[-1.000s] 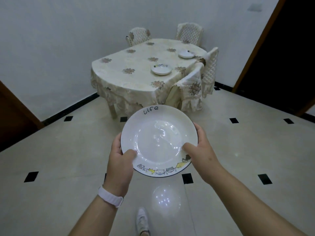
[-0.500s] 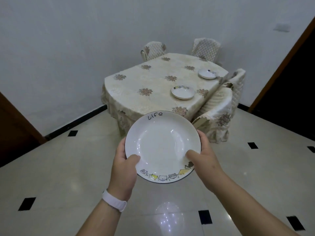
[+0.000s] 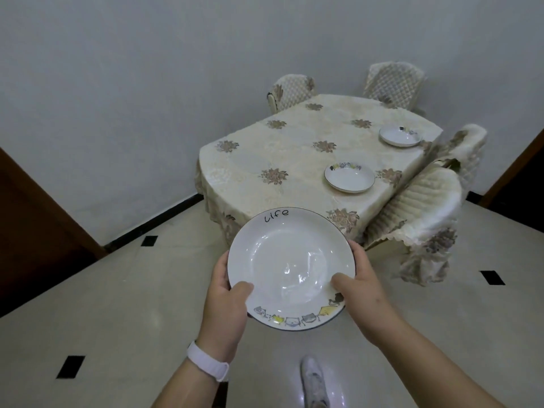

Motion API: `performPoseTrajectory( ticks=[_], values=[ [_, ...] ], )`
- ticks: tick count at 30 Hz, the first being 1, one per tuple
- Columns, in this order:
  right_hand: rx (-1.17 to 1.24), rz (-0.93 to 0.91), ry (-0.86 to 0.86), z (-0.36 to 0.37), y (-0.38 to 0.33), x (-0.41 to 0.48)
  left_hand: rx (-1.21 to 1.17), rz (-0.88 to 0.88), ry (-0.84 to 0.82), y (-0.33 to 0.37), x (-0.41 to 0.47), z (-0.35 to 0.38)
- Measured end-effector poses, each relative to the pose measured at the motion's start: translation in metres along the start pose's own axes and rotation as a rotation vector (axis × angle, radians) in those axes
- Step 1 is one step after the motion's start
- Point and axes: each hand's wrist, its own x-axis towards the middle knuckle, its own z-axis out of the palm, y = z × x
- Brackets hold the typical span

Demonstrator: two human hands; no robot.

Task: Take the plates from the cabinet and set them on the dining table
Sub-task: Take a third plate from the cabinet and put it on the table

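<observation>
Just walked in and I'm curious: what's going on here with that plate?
A person holds a white plate in the air with both hands, the left hand and right hand gripping opposite sides of its rim, thumbs on top. The cloth-covered table lies ahead, not yet reached. Two others already sit on it by the right edge: a near plate and a far plate.

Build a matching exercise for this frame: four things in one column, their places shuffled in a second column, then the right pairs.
Things
1. "life" plate
2. wristband
3. nearer table plate
4. farther table plate

Places
A. on the left wrist
B. on the dining table, by its far right corner
C. held between left hand and right hand
D. on the table's right side, by the nearer chair

Pairs: 1-C, 2-A, 3-D, 4-B
</observation>
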Motion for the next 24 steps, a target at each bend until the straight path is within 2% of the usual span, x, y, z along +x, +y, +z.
performPoseTrajectory(
  ticks=[13,18,24],
  values=[
    [-0.047,-0.013,-0.160,-0.002,-0.036,0.209,0.048,0.029,0.180,0.024,0.165,0.055],
    [-0.048,-0.001,-0.269,0.042,-0.047,0.247,0.039,0.042,0.292,0.038,0.197,0.024],
    [-0.073,-0.002,-0.381,0.128,-0.049,0.294,0.018,0.039,0.411,0.037,0.239,-0.043]
  ],
)
